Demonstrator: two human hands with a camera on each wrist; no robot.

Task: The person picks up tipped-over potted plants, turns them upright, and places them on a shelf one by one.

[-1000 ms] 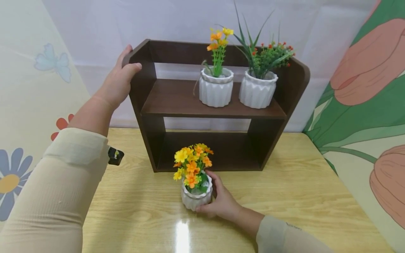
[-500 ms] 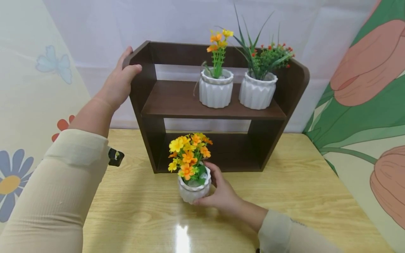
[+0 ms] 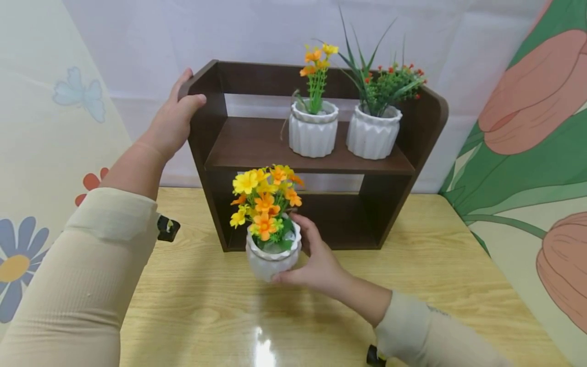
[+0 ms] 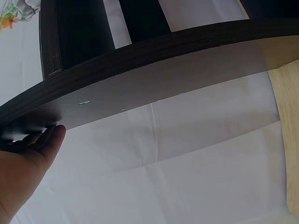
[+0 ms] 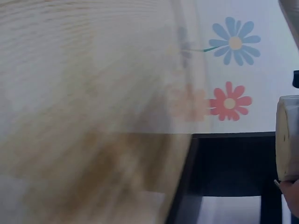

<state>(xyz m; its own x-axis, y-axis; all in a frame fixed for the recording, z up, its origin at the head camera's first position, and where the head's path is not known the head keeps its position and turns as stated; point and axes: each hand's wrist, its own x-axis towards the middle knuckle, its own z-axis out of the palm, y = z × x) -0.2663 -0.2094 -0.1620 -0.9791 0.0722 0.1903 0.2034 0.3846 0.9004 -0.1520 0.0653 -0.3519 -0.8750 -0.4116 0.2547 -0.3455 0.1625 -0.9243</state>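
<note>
My right hand (image 3: 318, 265) grips a white fluted flowerpot (image 3: 270, 262) with yellow and orange artificial flowers (image 3: 266, 199), thumb at the front and fingers round its right side. The pot is off the table before the lower shelf; the right wrist view shows its pale underside (image 5: 283, 140) and a bit of hand (image 5: 290, 198). At the upper left, my left hand (image 3: 171, 120) holds the side panel of a dark brown two-tier shelf (image 3: 249, 140), its thumb on the inner face. In the left wrist view, the left hand (image 4: 35, 158) reaches round the panel's outer face (image 4: 163, 74).
On the upper tier stand a white pot (image 3: 313, 135) of orange flowers and another white pot (image 3: 373, 133) with grass and red berries. The shelf rests on a wooden table (image 3: 206, 316) against a pale cloth backdrop (image 3: 137, 41). Floral-printed panels (image 3: 541, 168) flank both sides.
My right hand has lifted the pot of yellow and orange flowers up and a little left, toward the shelf. The left hand has kept its place on the side panel.
</note>
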